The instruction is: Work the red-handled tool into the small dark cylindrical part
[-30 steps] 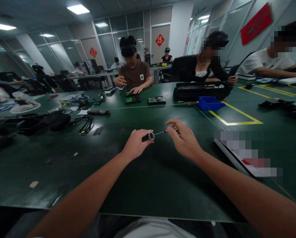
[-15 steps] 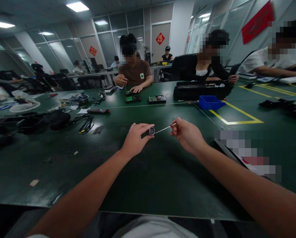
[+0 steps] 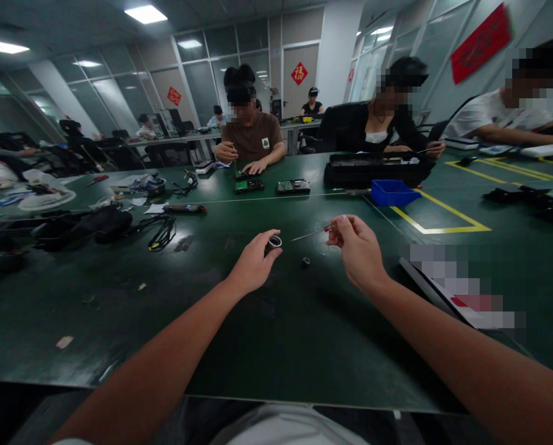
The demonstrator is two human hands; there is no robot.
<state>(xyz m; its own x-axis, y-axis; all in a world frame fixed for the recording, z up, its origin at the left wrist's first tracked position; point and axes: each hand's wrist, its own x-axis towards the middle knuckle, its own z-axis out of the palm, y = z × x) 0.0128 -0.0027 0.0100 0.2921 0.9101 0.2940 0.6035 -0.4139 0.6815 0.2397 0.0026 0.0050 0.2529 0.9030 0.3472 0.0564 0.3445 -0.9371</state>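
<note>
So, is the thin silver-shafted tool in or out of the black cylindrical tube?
Out: the tool points toward the tube, but green tabletop shows between them.

The thin tip of the screwdriver (image 3: 310, 234) was right at the end of the dark tube (image 3: 271, 245) before, but now there is a gap between them. The left hand (image 3: 254, 264) has gone a little to the left with the tube, whose round end now tips up more and looks hollow, and the right hand (image 3: 357, 250) has gone a little to the right. A small dark piece (image 3: 306, 262) now lies on the table (image 3: 304, 346) between the hands.
</note>
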